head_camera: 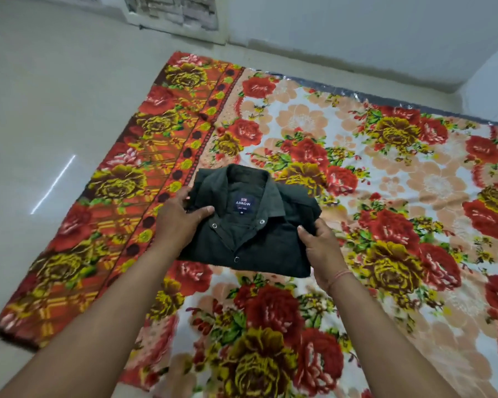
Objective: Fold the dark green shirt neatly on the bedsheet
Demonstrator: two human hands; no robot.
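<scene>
Centre of the frame, the dark green cotton shirt (250, 222) sits folded, collar up, over the red floral bedsheet (385, 173); the left hand (179, 216) and right hand (319, 245) pinch its side edges, probably to keep the folds square

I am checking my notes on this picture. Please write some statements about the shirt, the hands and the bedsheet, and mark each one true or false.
1. The dark green shirt is already folded into a compact rectangle. True.
2. The collar faces down, hidden. False: the collar faces up and its blue label shows.
3. The left hand and the right hand each grip one side of the shirt. True.
4. The bedsheet is plain white. False: it has a floral print in red and yellow.
5. The right wrist is bare. False: it wears a thin thread.
</scene>
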